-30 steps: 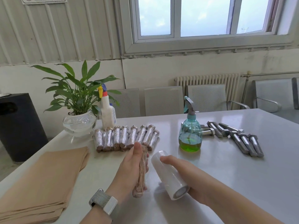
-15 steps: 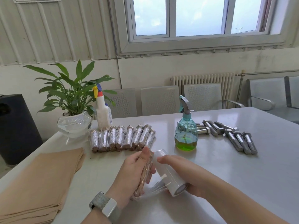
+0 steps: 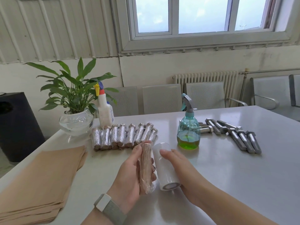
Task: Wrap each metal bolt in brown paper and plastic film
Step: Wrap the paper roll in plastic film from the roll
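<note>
My left hand point(image 3: 128, 176) grips a bolt wrapped in brown paper and clear film point(image 3: 145, 168), held upright over the white table point(image 3: 227, 176). Right beside it my right hand point(image 3: 180, 169) holds the white roll of plastic film point(image 3: 164, 166), fingers lying over its top. Film runs from the roll onto the wrapped bolt. A row of several wrapped bolts point(image 3: 123, 137) lies behind my hands. Several bare metal bolts point(image 3: 235, 135) lie at the right. A stack of brown paper sheets point(image 3: 40, 184) lies at the left.
A teal spray bottle with green liquid point(image 3: 188, 132) stands between the wrapped and bare bolts. A white spray bottle point(image 3: 104, 111) and a potted plant in a glass bowl point(image 3: 75, 114) stand at the back left. Chairs line the table's far side.
The roll in my right hand has swung close against the wrapped bolt and now stands nearly parallel to it. The loose stretch of film between them has been taken up.
</note>
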